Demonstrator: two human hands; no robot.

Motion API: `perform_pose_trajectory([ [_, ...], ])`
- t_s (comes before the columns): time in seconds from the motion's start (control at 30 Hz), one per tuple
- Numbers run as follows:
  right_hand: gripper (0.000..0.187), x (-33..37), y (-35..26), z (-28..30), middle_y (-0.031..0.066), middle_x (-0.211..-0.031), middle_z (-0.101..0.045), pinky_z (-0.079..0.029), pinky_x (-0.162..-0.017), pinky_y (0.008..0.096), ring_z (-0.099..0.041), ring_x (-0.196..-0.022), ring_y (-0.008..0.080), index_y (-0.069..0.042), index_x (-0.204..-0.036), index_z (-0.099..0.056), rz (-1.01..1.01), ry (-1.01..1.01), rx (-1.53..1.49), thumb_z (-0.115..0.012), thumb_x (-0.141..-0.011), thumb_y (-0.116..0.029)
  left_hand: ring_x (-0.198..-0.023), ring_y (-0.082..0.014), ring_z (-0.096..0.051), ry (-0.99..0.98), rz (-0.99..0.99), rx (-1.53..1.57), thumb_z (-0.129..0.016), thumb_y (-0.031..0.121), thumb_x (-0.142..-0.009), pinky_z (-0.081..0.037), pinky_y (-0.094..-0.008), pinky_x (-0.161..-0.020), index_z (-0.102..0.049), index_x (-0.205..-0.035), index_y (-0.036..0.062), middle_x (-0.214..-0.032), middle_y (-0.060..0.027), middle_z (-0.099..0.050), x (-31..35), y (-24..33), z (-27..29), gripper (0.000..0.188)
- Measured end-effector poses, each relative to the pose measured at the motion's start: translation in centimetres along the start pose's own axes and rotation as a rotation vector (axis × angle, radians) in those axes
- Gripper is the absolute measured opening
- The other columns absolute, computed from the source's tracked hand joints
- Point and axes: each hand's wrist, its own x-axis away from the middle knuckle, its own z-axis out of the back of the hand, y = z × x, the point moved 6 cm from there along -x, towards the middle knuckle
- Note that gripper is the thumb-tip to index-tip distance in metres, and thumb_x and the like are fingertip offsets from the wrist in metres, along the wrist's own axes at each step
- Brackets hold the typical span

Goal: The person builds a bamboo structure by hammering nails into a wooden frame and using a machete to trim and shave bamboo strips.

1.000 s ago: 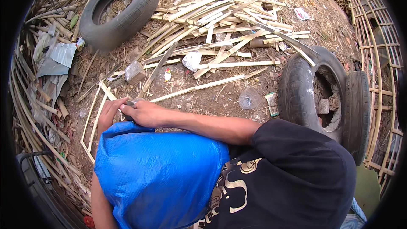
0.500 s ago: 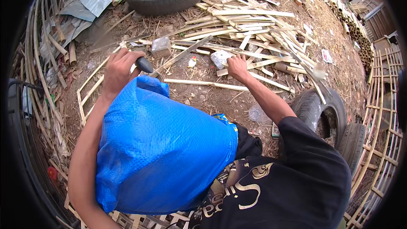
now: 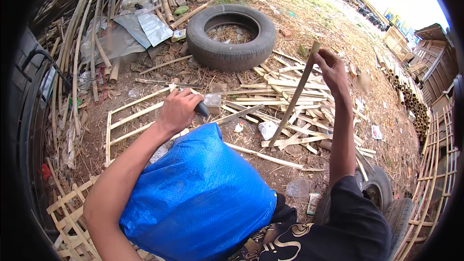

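My right hand (image 3: 332,67) is raised, thumb and fingers closed near the upper end of a bamboo slat (image 3: 295,97). The slat stands steeply tilted, its lower end down by the pile of pale bamboo strips (image 3: 295,84). My left hand (image 3: 180,110) is wrapped round a tool with a dark, rounded end (image 3: 202,109); the rest is hidden, so its kind cannot be told. A blue woven plastic sheet (image 3: 203,183) covers my lap beneath the left hand. Near the slat's foot lies a crumpled whitish plastic piece (image 3: 267,129).
Beyond the strips lies a tyre (image 3: 232,58); more tyres (image 3: 377,188) rest at my right. Bamboo poles (image 3: 96,24) are heaped at the far left. A clear plastic cup (image 3: 298,187) lies on the ground. A bamboo lattice (image 3: 435,179) borders the right side.
My right hand has risen from the strips and now holds a bamboo slat tilted up. My left hand still grips the dark-ended tool. The view has tipped upward, showing more distance.
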Motion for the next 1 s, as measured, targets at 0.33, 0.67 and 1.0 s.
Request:
perform_pose_trajectory([
  [0.33,0.031,2.1,1.1,-1.0,0.0157,-0.107,-0.074,-0.051,-0.094,0.0318,-0.069,-0.1,0.0191,0.008,-0.116,-0.07,0.0,0.557,-0.411,-0.07,-0.096,-0.016,-0.1,-0.0252,-0.069,0.065,0.147,0.022,-0.064,0.006,-0.081,-0.053,-0.0433,-0.084,-0.067,-0.105,0.0108,-0.105,-0.0064,-0.074,0.8,-2.0,0.2,0.025],
  [0.67,0.024,5.8,2.9,-5.3,0.0123,-0.106,-0.072,-0.051,-0.079,0.0278,-0.069,-0.094,0.0163,0.005,-0.115,-0.067,-0.132,0.916,-0.898,-0.064,-0.099,-0.012,-0.089,-0.026,-0.07,0.189,0.136,0.032,-0.062,-0.004,-0.077,-0.059,-0.0392,-0.071,-0.064,-0.106,0.0086,-0.094,-0.0073,-0.07,0.1,-2.5,2.8,0.031],
  [1.0,0.024,10.0,20.7,-17.9,0.0053,-0.121,-0.066,-0.035,-0.061,0.0232,-0.065,-0.098,0.013,-0.007,-0.124,-0.059,-0.767,0.676,-1.304,-0.051,-0.105,-0.02,-0.094,-0.0164,-0.07,0.558,0.637,0.139,-0.074,0.005,-0.089,-0.056,-0.0324,-0.082,-0.06,-0.117,0.0068,-0.1,-0.0057,-0.07,9.3,-11.8,15.0,0.031],
])
